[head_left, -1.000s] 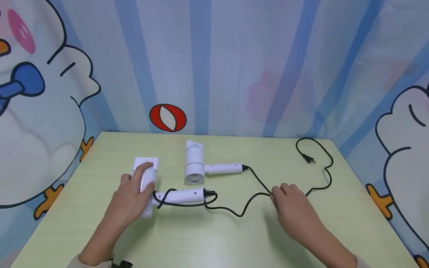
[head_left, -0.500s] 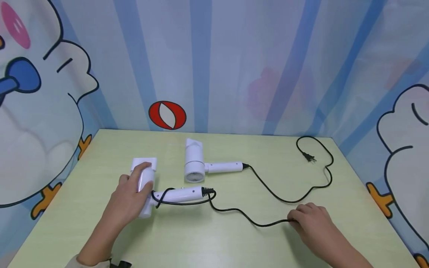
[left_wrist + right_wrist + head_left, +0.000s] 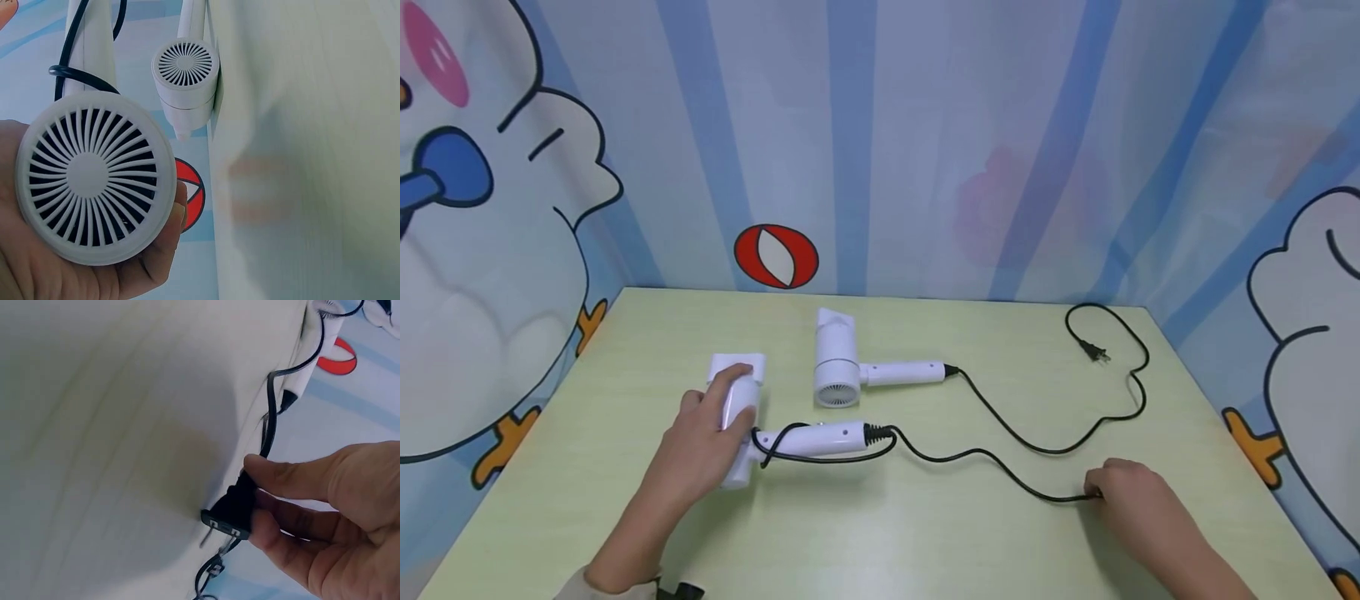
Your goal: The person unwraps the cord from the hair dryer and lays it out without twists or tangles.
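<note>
In the head view my left hand point(image 3: 703, 442) grips the barrel of a white hair dryer point(image 3: 820, 438), whose handle points right with black cord looped round it. The left wrist view shows this dryer's round slotted grille point(image 3: 87, 178) with fingers curled about the barrel. My right hand point(image 3: 1142, 508) pinches the far end of that dryer's cord point(image 3: 1000, 467), drawn out to the right. Seen from the right wrist, thumb and fingers hold the black two-pin plug point(image 3: 232, 509), its prongs pointing away from the hand.
A second white hair dryer point(image 3: 837, 358) lies behind the held one. Its black cord point(image 3: 1052, 452) curves right and back, ending in a plug point(image 3: 1092, 351) near the rear right of the pale table point(image 3: 865, 542). A printed curtain point(image 3: 910, 150) stands behind the table.
My right hand has moved right and toward me, pulling the held dryer's cord away from the other cord. Over the last half second the left hand and its dryer have shifted slightly right.
</note>
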Motion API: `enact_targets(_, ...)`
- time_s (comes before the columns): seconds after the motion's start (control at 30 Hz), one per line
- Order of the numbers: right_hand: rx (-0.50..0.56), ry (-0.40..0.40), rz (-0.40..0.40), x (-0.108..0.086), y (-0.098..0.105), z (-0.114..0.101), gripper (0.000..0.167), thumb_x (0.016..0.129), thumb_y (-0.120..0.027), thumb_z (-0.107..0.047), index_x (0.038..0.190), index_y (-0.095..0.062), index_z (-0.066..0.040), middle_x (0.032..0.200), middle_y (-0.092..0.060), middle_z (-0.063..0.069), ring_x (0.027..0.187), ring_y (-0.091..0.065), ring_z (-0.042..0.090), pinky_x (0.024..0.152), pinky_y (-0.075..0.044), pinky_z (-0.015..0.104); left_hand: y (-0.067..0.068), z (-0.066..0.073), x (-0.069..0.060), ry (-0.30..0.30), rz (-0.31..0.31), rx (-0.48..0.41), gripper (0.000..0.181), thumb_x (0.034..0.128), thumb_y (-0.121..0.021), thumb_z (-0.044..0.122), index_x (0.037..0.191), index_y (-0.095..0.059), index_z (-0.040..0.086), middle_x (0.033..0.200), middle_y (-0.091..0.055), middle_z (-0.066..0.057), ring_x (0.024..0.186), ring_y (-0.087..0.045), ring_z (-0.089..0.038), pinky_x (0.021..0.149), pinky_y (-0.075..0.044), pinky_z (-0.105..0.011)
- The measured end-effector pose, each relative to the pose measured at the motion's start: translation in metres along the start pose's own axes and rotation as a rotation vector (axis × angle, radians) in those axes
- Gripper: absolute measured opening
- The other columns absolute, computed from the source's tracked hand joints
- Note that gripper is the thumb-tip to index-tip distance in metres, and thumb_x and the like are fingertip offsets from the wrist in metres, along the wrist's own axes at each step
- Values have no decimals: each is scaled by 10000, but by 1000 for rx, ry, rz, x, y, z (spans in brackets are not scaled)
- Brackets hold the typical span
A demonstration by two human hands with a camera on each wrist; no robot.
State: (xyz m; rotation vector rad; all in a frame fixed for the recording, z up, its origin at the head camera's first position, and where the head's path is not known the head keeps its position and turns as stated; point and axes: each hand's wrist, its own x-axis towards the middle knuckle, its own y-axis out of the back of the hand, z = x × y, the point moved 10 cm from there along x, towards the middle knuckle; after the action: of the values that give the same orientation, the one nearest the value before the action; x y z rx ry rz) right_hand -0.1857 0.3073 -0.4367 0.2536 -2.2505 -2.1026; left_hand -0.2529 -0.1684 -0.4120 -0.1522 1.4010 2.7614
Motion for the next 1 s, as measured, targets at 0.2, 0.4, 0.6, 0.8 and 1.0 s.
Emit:
enact_targets(0.2, -4, -33, 20, 6, 0, 17, 195, 771, -721, 115, 795, -789, -66, 750, -654, 28, 732, -653, 246, 702, -558, 428, -2, 1, 0, 2, -3, 11, 592, 1032, -485, 399, 1578, -260, 357, 1312, -420, -281, 853, -606, -364, 596, -489, -369)
enact_targets(0.4, -23, -27, 30, 8, -1, 15, 134, 752, -785, 79, 835, -784, -26, 765, -648, 55, 735, -638, 250, 689, -554, 419, -3, 3, -1, 0, -2, 18, 590, 1032, -490, 396, 1576, -266, 354, 1310, -420, -288, 848, -603, -362, 594, -487, -367)
enact_targets(0.6, 14, -50, -24, 2, 1, -2, 300, 736, -825, 6, 1020, -738, 48, 953, -664, 131, 908, -634, 340, 762, -547, 460, -5, 5, -1, -2, -1, 38, 589, 1031, -485, 408, 1575, -262, 363, 1311, -413, -286, 820, -596, -350, 600, -469, -378)
enact_targets(0.8, 34, 35, 166, -9, 37, -55, 661, 756, -859, -128, 1327, -582, 54, 1219, -604, 214, 1145, -571, 408, 867, -518, 522, -7, 7, -2, -8, 7, 51, 592, 1030, -485, 414, 1576, -260, 368, 1304, -409, -273, 797, -589, -344, 601, -462, -381)
enact_targets(1.0, -37, 141, 399, -10, 76, -109, 958, 915, -615, -633, 1618, -223, -114, 1645, -237, 182, 1518, -180, 412, 1097, -224, 684, -9, 7, -5, -18, 6, 62, 588, 1029, -488, 412, 1574, -271, 359, 1312, -402, -277, 780, -589, -345, 600, -458, -383)
